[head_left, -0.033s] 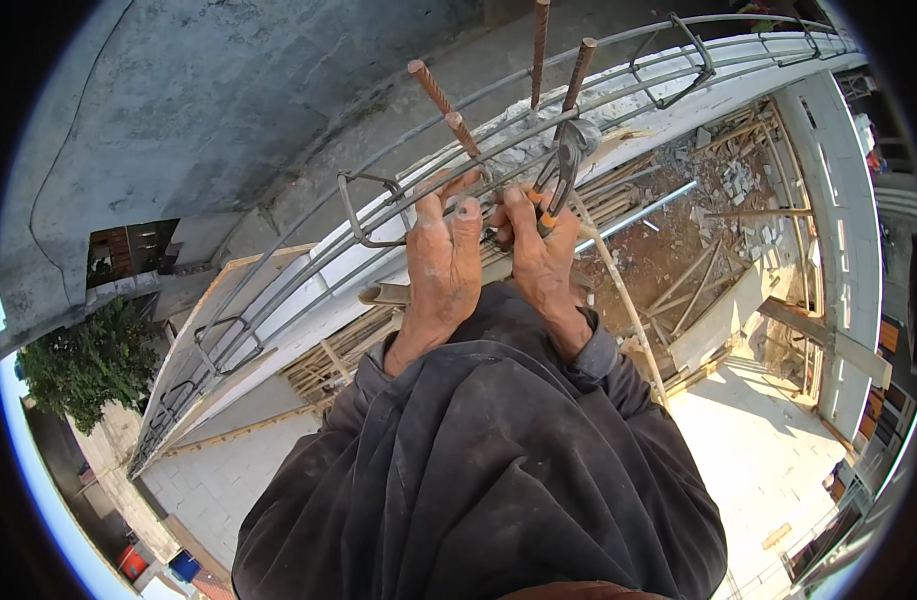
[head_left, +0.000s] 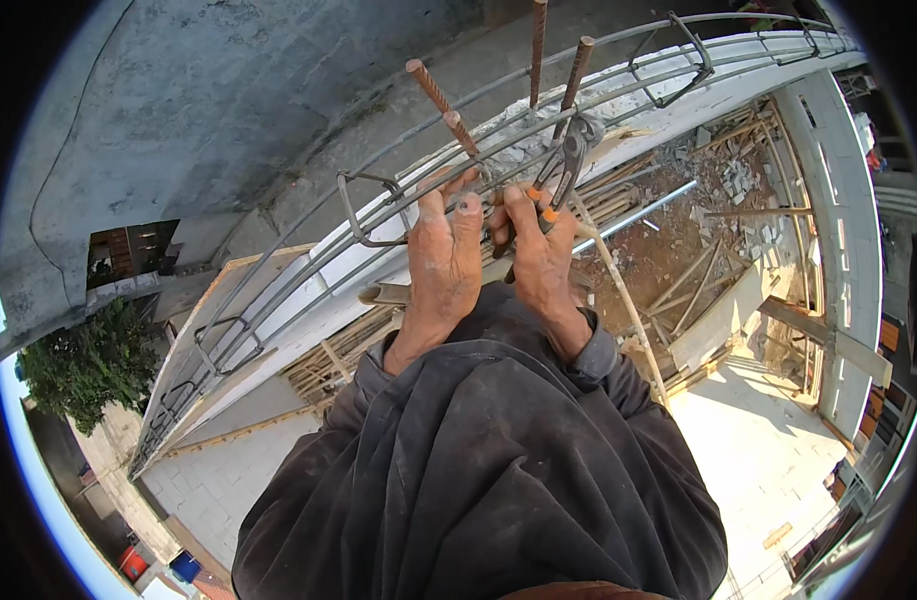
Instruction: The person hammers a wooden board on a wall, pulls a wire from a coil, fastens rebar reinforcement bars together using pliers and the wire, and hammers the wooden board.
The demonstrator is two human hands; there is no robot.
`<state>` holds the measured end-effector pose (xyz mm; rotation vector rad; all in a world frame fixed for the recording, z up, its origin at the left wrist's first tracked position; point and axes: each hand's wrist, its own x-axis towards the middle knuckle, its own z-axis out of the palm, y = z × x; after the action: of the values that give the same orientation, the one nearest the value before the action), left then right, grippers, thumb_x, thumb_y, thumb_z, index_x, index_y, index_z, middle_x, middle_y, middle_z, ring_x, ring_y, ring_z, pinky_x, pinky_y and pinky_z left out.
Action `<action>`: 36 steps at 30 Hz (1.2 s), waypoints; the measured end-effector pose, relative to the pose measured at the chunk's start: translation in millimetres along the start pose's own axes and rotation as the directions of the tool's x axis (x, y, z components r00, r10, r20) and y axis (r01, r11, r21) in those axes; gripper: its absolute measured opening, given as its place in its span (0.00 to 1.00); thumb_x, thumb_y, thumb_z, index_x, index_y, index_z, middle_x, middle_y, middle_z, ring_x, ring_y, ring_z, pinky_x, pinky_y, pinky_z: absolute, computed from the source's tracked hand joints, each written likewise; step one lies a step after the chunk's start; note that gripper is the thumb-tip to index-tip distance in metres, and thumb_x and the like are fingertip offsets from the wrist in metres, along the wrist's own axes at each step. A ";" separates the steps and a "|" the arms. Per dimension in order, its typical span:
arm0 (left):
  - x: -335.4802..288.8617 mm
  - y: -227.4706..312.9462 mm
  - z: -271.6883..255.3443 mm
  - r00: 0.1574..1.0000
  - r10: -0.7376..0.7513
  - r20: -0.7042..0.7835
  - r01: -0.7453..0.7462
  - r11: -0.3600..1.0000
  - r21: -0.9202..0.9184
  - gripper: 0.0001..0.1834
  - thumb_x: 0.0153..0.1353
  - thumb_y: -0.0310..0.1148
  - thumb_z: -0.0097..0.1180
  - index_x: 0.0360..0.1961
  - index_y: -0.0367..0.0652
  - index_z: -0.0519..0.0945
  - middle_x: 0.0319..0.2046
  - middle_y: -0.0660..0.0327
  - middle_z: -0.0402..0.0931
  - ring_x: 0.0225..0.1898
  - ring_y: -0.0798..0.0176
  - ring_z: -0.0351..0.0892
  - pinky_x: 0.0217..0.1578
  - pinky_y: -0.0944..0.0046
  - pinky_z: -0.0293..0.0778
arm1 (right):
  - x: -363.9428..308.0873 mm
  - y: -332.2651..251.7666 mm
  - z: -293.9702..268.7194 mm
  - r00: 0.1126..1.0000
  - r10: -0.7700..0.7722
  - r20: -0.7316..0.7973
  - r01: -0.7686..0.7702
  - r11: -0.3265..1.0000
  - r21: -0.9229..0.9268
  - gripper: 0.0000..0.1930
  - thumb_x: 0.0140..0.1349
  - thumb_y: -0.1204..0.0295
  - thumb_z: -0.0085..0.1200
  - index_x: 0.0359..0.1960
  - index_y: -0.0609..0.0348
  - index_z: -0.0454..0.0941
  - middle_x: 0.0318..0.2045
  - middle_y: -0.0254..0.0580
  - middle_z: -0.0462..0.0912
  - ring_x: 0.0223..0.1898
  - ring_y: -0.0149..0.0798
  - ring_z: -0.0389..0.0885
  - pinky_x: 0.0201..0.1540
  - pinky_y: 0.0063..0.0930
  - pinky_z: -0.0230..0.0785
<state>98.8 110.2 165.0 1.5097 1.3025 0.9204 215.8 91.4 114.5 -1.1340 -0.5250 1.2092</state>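
Pincers with orange-and-dark handles (head_left: 571,155) rest in my right hand (head_left: 542,250), their metal head pointing up and away beside the upright bars. Its fingers curl round the handles, close to the long steel bars. My left hand (head_left: 445,255) is at the same bars, just left of the right one. Its fingers bend over the steel and close there; what they pinch is hidden. Long thin reinforcing bars (head_left: 379,215) run between and past both hands. Beyond the fingers rise thick ribbed rods, one of them a rusty rod (head_left: 429,85).
Square stirrups such as one wire stirrup (head_left: 364,210) hang along the bars. Below on the right lie rubble (head_left: 739,180), planks and a long pale pole (head_left: 619,290). A grey wall (head_left: 229,90) stands at far left. A white block wall (head_left: 834,260) stands at right.
The pincers have turned slightly in my right hand, and their handles show a little more spread. My left hand has barely moved.
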 end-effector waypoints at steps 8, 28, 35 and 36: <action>2.5 -3.7 -7.7 0.997 -0.031 0.070 0.040 0.991 -0.129 0.38 0.86 0.58 0.33 0.73 0.31 0.70 0.64 0.39 0.80 0.38 0.71 0.77 0.38 0.69 0.72 | -5.2 -4.1 12.4 0.983 0.182 0.025 -0.180 0.930 0.320 0.12 0.79 0.67 0.55 0.37 0.63 0.81 0.25 0.33 0.77 0.24 0.28 0.74 0.28 0.28 0.68; 9.3 -26.2 -3.5 0.986 0.167 0.004 -0.166 0.984 -0.070 0.40 0.86 0.59 0.32 0.71 0.30 0.75 0.60 0.37 0.83 0.62 0.46 0.84 0.63 0.53 0.76 | 23.4 13.9 -14.0 0.487 -0.807 0.334 0.779 0.228 -0.584 0.19 0.52 0.87 0.64 0.46 0.59 0.83 0.42 0.44 0.81 0.34 0.45 0.83 0.33 0.38 0.77; 9.7 0.9 -6.8 0.990 -0.125 0.065 0.128 0.991 -0.038 0.38 0.87 0.56 0.35 0.68 0.26 0.78 0.61 0.36 0.83 0.66 0.46 0.81 0.67 0.55 0.72 | 12.8 26.7 -8.8 0.751 -0.652 0.107 0.605 0.612 -0.510 0.07 0.67 0.80 0.64 0.45 0.64 0.82 0.34 0.43 0.82 0.30 0.39 0.81 0.33 0.34 0.72; 10.6 -0.6 -5.7 0.993 -0.111 0.041 0.113 0.993 -0.047 0.39 0.87 0.55 0.35 0.68 0.24 0.78 0.61 0.36 0.83 0.67 0.47 0.80 0.68 0.56 0.71 | 10.1 28.8 -8.1 0.874 -0.486 0.013 0.449 0.796 -0.405 0.05 0.71 0.77 0.63 0.45 0.64 0.82 0.33 0.42 0.82 0.30 0.35 0.79 0.33 0.33 0.71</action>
<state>95.0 121.6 165.9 1.3956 1.3131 0.8416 212.6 95.7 83.4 -1.2925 -0.9518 0.6221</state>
